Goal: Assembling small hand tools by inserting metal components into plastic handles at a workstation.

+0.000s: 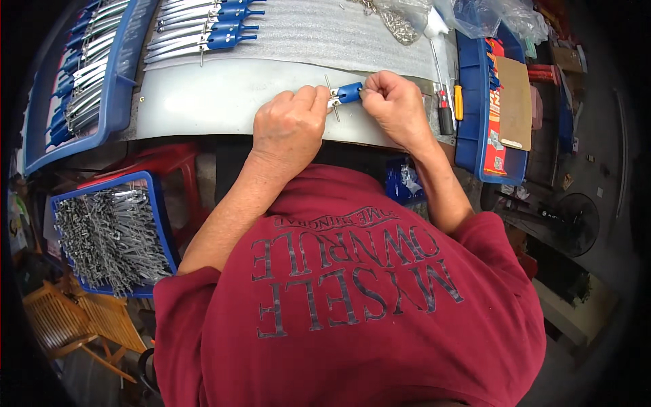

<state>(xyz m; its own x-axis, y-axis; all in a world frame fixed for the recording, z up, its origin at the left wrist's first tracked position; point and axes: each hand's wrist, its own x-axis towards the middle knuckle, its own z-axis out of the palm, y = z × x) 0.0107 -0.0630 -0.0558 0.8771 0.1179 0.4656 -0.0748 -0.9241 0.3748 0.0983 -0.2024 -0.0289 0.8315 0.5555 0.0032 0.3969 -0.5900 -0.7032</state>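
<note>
Above the white work board [203,102], both my hands are on one slim metal piece with a blue plastic end [349,92]. My left hand [290,125] is closed around its metal part, most of which is hidden in the fist. A thin metal pin crosses the piece just beyond my left fingers. At the tip of the blue end, my right hand [395,103] is closed in a pinch; whatever small part lies between thumb and finger is hidden. Similar blue-ended metal pieces [207,34] lie in a row on the foam sheet [305,41] at the far left.
A blue crate [122,95] at left holds more such pieces. Lower left, a blue bin [159,224] of grey metal parts sits by a red stool [183,159]. At right are a yellow-handled screwdriver [458,103] and a blue crate with cardboard [513,102]. Small metal parts [400,27] lie in a bag.
</note>
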